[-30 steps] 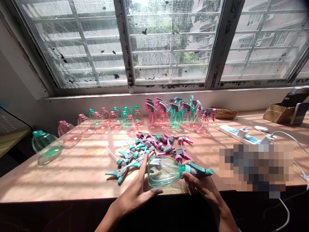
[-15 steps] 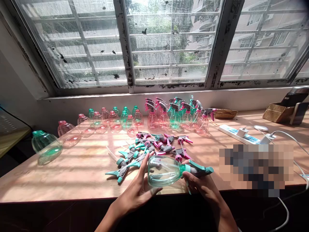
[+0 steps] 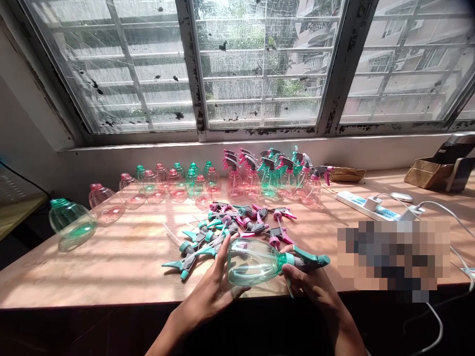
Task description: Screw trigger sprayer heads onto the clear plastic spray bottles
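Note:
A clear green spray bottle point(image 3: 252, 262) lies on its side in the air over the table's front edge, its neck to the right. My left hand point(image 3: 217, 282) cups its base end, thumb below and fingers behind. At the neck, my right hand point(image 3: 302, 282) grips the green collar of the grey and green trigger sprayer point(image 3: 306, 259), which sits on the bottle's mouth. A dip tube shows inside the bottle. Just beyond my hands lies a heap of loose trigger sprayers point(image 3: 202, 237) in green, pink and grey.
Open pink and green bottles point(image 3: 176, 185) stand at the back left, one green bottle point(image 3: 72, 222) farthest left. Several bottles with sprayers fitted point(image 3: 269, 183) stand at the back middle. A power strip point(image 3: 365, 205) with cables lies right, near a blurred patch. A cardboard box point(image 3: 426, 170) sits behind.
Almost nothing differs. Both hands keep their hold on the bottle and sprayer, which have shifted very slightly to the right.

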`<state>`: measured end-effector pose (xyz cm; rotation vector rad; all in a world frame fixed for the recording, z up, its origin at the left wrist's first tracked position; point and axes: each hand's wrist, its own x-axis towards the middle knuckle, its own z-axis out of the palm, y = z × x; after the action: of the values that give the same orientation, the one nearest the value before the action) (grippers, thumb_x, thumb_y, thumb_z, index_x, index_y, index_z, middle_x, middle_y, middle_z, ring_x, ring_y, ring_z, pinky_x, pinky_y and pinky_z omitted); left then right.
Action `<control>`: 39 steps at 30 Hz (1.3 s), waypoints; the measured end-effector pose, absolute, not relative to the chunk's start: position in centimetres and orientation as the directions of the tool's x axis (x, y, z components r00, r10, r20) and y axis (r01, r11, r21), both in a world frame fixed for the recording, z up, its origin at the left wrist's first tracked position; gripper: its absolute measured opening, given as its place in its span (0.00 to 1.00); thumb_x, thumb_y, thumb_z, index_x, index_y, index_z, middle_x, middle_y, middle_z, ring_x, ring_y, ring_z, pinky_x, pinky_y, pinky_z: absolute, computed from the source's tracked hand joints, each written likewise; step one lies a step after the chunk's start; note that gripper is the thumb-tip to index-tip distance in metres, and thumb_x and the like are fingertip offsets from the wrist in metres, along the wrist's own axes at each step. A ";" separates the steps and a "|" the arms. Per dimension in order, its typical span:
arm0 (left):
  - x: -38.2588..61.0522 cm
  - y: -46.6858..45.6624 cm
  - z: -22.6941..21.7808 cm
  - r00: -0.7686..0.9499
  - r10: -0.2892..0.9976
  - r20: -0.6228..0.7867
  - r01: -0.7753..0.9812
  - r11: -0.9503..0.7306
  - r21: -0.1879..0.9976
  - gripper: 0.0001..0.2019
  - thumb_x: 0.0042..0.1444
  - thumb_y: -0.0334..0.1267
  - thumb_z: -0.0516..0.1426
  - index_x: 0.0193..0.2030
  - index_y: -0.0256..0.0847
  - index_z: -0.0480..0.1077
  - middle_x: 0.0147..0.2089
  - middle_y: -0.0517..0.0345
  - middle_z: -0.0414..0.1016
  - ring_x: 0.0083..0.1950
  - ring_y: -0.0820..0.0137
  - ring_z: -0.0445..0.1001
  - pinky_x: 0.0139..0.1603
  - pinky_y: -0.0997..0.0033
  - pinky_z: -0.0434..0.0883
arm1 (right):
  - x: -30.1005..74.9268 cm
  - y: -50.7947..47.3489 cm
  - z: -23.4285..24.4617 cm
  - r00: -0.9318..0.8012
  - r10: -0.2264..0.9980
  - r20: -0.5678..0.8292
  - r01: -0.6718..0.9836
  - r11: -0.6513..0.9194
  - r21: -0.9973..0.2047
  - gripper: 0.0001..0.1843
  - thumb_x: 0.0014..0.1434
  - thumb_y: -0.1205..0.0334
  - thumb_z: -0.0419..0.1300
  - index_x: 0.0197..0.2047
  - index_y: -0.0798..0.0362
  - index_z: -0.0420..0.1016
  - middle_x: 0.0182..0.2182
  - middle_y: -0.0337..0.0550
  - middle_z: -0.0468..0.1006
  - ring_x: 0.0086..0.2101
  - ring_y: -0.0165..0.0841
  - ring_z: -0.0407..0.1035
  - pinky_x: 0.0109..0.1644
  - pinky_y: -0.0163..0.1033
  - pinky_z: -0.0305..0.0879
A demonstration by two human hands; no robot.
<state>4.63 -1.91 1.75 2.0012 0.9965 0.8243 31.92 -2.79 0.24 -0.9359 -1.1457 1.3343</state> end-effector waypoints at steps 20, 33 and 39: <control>5.4 -2.1 3.0 0.506 0.844 0.175 0.285 -0.355 0.890 0.55 0.64 0.46 0.64 0.78 0.58 0.21 0.83 0.54 0.29 0.80 0.48 0.46 0.76 0.50 0.55 | 32.1 -2.6 0.1 -0.110 0.993 0.030 -0.254 0.001 -0.967 0.25 0.52 0.43 0.75 0.43 0.50 0.73 0.19 0.28 0.65 0.18 0.24 0.55 0.20 0.31 0.51; 4.6 -1.7 1.4 0.514 0.831 0.213 0.374 -0.441 0.816 0.49 0.69 0.46 0.58 0.77 0.60 0.19 0.83 0.57 0.29 0.80 0.52 0.43 0.76 0.48 0.54 | 32.6 -2.1 -0.2 -0.030 0.985 0.168 -0.122 0.164 -0.979 0.18 0.56 0.44 0.72 0.38 0.50 0.78 0.31 0.39 0.75 0.32 0.35 0.69 0.37 0.38 0.69; 4.9 -2.0 2.5 0.499 0.854 0.146 0.370 -0.363 0.855 0.54 0.65 0.48 0.62 0.77 0.58 0.19 0.83 0.57 0.29 0.81 0.50 0.38 0.78 0.45 0.45 | 32.5 -2.7 0.0 -0.109 0.989 0.097 -0.157 0.080 -0.984 0.21 0.56 0.45 0.72 0.42 0.51 0.76 0.28 0.38 0.77 0.23 0.29 0.65 0.24 0.34 0.61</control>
<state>4.88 -1.99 2.51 1.9430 1.0079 0.7660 32.51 -2.72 0.00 -0.9733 -1.2192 1.2958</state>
